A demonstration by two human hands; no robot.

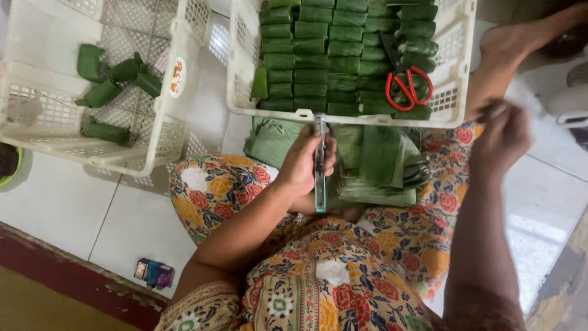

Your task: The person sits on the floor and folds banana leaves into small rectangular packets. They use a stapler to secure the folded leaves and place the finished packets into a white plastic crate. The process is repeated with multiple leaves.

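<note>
Stapler gripped over folded leaves on the lap.
Head view: the left hand (304, 160) is closed around a stapler (320, 165), long axis running toward the crate (236, 73), over the leaf stack (380, 162). The right hand (503, 132), blurred, sits further right; I cannot tell its grip.

Red-handled scissors (408, 91) lie on rows of green leaf parcels (318, 58) in a white crate (456, 73); a second crate (165, 116) holds few; small purple packet (154, 273) on tiles
</note>
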